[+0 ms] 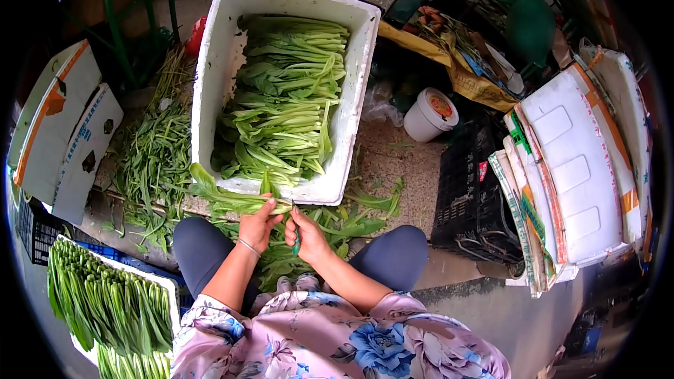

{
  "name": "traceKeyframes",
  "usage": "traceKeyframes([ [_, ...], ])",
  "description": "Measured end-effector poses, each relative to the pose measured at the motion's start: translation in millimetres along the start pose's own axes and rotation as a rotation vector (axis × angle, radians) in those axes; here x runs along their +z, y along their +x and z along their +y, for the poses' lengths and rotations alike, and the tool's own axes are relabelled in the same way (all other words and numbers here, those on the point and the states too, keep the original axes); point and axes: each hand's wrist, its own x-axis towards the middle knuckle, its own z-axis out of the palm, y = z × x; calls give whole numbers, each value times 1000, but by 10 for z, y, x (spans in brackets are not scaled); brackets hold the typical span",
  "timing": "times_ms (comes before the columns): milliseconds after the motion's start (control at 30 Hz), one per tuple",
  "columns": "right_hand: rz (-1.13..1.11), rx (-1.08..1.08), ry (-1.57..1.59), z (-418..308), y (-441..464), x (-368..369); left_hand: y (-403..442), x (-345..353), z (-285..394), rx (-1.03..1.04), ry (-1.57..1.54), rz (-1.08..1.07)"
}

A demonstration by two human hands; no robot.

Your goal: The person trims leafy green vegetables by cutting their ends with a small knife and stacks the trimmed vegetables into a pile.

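Observation:
My left hand is closed round the stem end of a leafy green vegetable, whose leaves point to the left. Close beside it, my right hand grips a small knife with a green handle. The blade is at the cut end of the stalk. Just beyond both hands stands a white foam box, with rows of the same leafy greens laid inside, stems mostly to the right.
Loose leaves and trimmings cover the ground left of the box. A foam tray of green stalks is at lower left. To the right are a white tub, a black crate and stacked foam boxes.

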Motion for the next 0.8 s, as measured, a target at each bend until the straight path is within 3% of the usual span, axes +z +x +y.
traceKeyframes([
  [233,13,27,-82,43,44,-206,3,-16,-24,44,41,-1],
  [400,227,143,-240,94,2,-358,3,-3,4,41,45,56],
  [500,335,286,-263,138,-15,-468,15,-67,17,-4,92,92],
  [633,407,325,-208,138,-42,-555,37,-81,24,-29,130,141],
  [733,444,248,-189,74,-102,-467,-1,-32,7,4,236,124],
  [800,393,9,-458,34,-127,-377,-18,1,-15,54,308,113],
])
